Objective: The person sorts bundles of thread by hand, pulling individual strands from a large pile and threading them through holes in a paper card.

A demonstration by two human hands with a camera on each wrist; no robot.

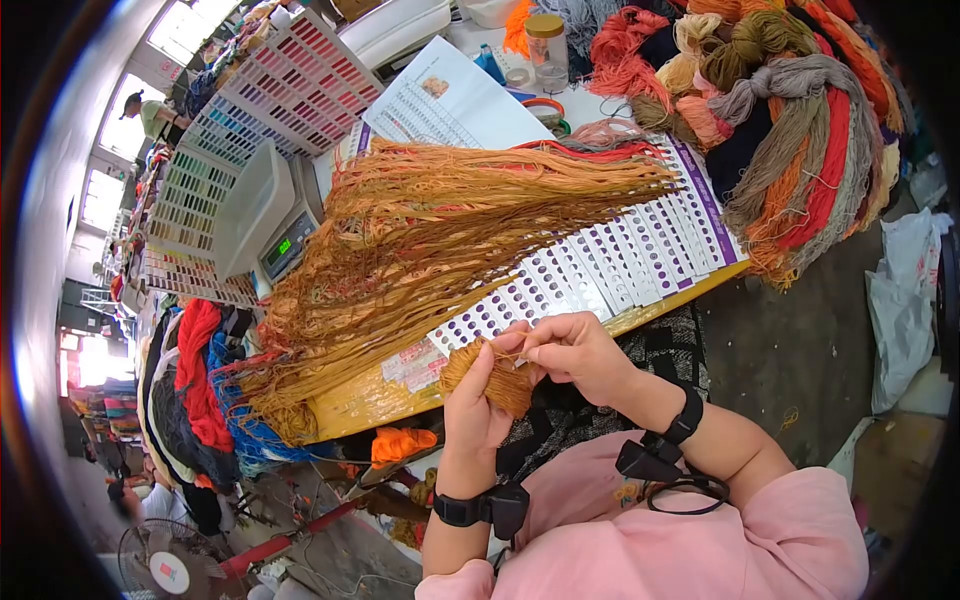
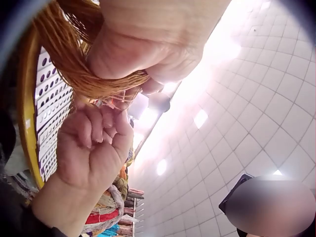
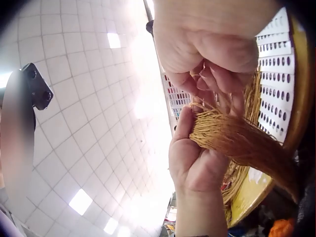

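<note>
A thick skein of golden-brown thread [image 1: 512,388] is gripped in my left hand [image 1: 472,412], held up just off the front edge of the table. It loops round the left hand in the left wrist view and hangs as a dense bundle in the right wrist view. My right hand [image 1: 585,352] meets it at the top, curled fingertips pinching a thin strand [image 1: 522,338] drawn from the skein. Both hands' fingertips are close together there. Long golden and brown threads [image 1: 400,230] lie spread across the table behind them.
White cards with rows of holes [image 1: 590,275] line the yellow table edge [image 1: 690,292]. Further back are a scale [image 1: 285,245], colour charts [image 1: 290,80], a printed sheet [image 1: 450,100] and a jar [image 1: 547,55]. Yarn bundles [image 1: 800,140] pile at the right; a fan [image 1: 170,570] stands lower left.
</note>
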